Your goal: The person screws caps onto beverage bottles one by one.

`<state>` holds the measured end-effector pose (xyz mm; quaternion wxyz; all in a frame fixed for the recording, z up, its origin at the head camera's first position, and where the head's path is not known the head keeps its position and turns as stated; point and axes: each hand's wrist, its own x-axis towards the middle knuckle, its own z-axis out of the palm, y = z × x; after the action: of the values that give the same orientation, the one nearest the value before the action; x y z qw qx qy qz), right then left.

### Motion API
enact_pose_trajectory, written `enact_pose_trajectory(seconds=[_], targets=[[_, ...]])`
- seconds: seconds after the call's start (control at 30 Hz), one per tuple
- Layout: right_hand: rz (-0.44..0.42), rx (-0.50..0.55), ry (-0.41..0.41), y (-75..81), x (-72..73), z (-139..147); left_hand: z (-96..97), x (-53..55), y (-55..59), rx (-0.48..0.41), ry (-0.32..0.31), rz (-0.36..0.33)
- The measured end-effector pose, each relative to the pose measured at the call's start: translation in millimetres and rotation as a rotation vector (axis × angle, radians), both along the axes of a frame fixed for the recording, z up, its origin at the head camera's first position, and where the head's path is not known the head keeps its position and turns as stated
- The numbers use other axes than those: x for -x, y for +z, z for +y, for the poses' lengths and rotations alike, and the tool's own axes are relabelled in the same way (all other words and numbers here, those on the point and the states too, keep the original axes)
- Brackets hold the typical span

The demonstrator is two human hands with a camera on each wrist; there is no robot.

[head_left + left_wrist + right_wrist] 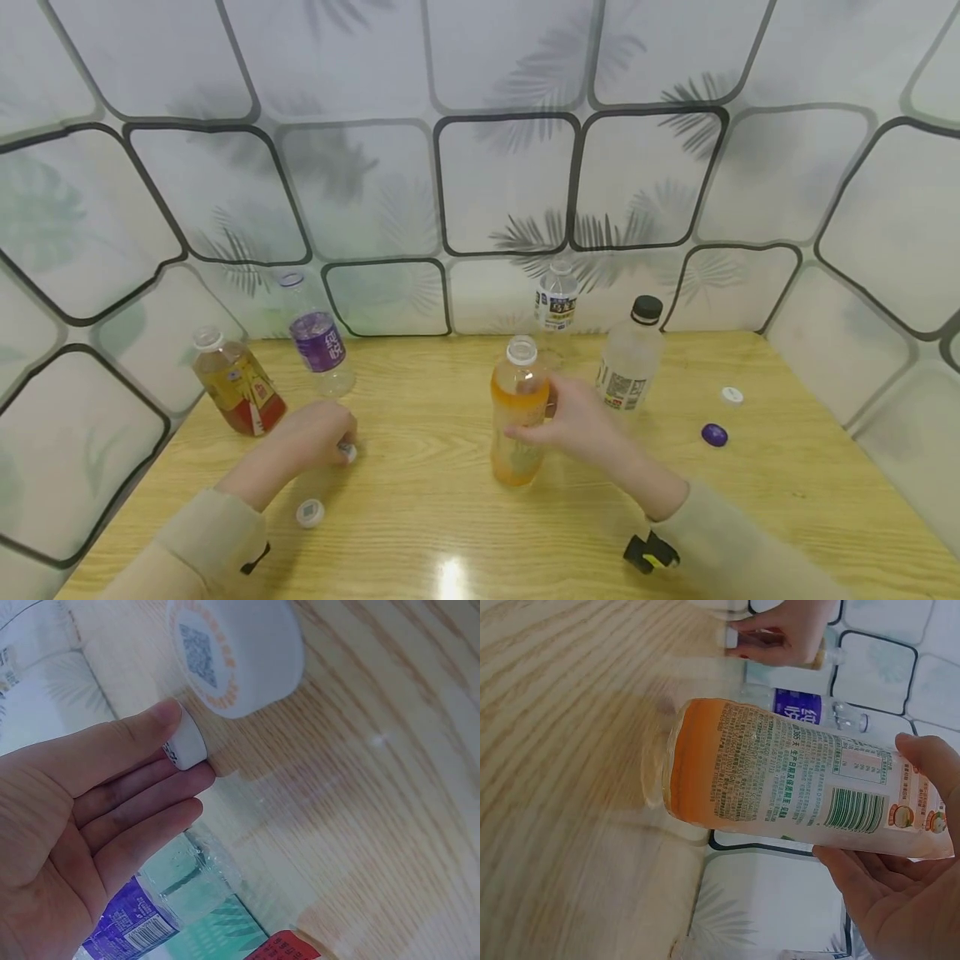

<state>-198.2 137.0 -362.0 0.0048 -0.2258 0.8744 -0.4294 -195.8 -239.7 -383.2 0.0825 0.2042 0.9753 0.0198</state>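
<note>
My left hand (pixel 317 435) pinches a white bottle cap (pixel 190 745) between thumb and fingers, low over the wooden table. Closer to me, a second white bottle cap (pixel 310 513) lies on the table; its printed code shows in the left wrist view. My right hand (pixel 581 421) grips an uncapped bottle of orange drink (pixel 516 454) by its side, thumb in front. That bottle is upright, and in the right wrist view its base appears at or very near the tabletop. The label and barcode face the right wrist camera.
At left stand a bottle of reddish-brown drink (pixel 251 400) and a purple-labelled clear bottle (pixel 318 342), both uncapped. Behind the right hand are a clear bottle (pixel 557 308) and a black-capped bottle (pixel 630 358). A purple cap (pixel 714 434) and a white cap (pixel 732 395) lie at right.
</note>
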Motion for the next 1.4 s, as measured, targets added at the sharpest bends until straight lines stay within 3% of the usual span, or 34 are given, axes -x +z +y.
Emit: enact_pose_trajectory(seconds=[0.3,0.6,1.13,1.4], targets=[[0.016,0.021,-0.042,-11.7,-0.7,-0.6,1.5,-0.5,2.6,0.001,-0.006,0.017],[0.006,0.04,-0.053,-12.2,-1.8,-4.6,0.8,1.3,-0.3,-0.002,-0.026,0.042],[0.031,-0.021,-0.039,-14.4,-1.4,-8.7,-0.9,-3.5,-0.5,0.015,-0.036,0.043],[0.032,-0.044,-0.063,-15.0,-3.5,-9.4,-6.8,-3.3,10.5,0.007,-0.067,0.035]])
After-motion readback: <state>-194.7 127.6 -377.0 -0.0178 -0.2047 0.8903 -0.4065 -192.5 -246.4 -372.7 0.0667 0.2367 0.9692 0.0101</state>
